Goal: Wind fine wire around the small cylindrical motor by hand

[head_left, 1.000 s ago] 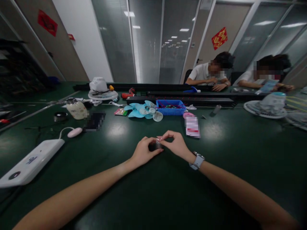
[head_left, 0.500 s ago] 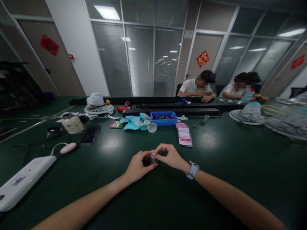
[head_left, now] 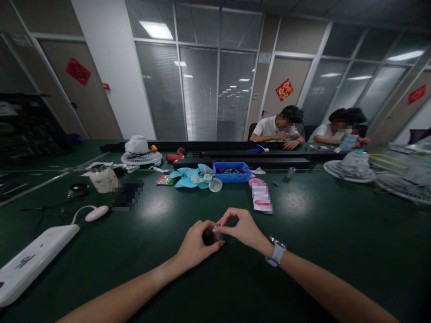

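Two bare hands meet over a small dark part (head_left: 209, 236) that sits low on the dark green table (head_left: 303, 251), in the middle of the view and close to the person. Most of the part is covered, so its shape is hard to make out. The left hand (head_left: 195, 244) cups it from the left with fingers curled around it. The right hand (head_left: 243, 229), with a pale watch (head_left: 276, 252) on its wrist, pinches the top of the part between thumb and forefinger, the other fingers arched above.

Farther back on the table lie light blue fan blades (head_left: 195, 176), and just to their right stands a blue tray (head_left: 232, 172) of small parts. A pink-and-white packet (head_left: 261, 200) lies between that tray and the hands. Off to the left sit a cream jar (head_left: 103, 177), a pink oval device on a cord (head_left: 96, 213), and, nearest the person, a long white box (head_left: 32, 262). A white fan grille (head_left: 141, 154) rests at the far left, and another fan (head_left: 350, 165) at the far right.

Beyond a dark rail, two other people sit (head_left: 279, 131) facing this way with their hands on the table.
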Action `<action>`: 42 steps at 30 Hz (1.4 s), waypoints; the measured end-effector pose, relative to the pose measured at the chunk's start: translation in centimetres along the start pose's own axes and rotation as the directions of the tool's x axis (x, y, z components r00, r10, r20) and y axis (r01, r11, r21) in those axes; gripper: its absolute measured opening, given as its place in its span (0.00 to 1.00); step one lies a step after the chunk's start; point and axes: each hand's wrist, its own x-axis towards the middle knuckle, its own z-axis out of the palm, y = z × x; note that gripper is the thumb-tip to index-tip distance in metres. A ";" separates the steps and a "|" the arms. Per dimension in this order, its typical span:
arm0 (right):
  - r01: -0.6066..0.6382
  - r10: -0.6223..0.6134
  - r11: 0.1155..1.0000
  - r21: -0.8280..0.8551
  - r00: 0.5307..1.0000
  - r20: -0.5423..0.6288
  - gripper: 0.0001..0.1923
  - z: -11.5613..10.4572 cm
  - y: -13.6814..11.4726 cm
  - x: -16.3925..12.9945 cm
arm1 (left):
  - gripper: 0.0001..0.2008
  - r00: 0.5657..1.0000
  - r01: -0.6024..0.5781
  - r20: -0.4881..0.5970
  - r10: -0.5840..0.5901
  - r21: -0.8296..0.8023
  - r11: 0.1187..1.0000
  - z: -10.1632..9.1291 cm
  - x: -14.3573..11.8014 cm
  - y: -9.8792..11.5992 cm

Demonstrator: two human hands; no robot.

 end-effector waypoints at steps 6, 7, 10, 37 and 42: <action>0.054 -0.054 0.994 -0.093 0.999 -0.002 0.13 -0.2 0.4 0.0 | 0.16 1.000 0.006 -0.009 -0.006 -0.011 1.000 0.1 0.0 -0.1; 0.068 -0.068 0.992 -0.107 0.998 0.003 0.11 -0.3 0.4 -0.1 | 0.16 1.000 0.007 -0.009 -0.007 -0.014 1.000 0.1 0.0 -0.1; 0.110 -0.109 0.983 -0.144 0.994 0.016 0.09 -0.4 0.7 -0.4 | 0.15 1.000 0.013 -0.004 -0.013 -0.022 1.000 0.1 0.0 0.0; 0.032 -0.269 0.732 -0.681 0.932 -0.244 0.12 -16.7 15.7 3.6 | 0.13 0.993 0.105 0.057 -0.102 -0.061 0.993 -0.1 0.3 0.6; 0.015 -0.307 0.724 -0.689 0.902 -0.303 0.12 -16.5 15.8 2.9 | 0.13 0.994 0.092 0.068 -0.089 -0.050 0.994 -0.1 0.4 0.6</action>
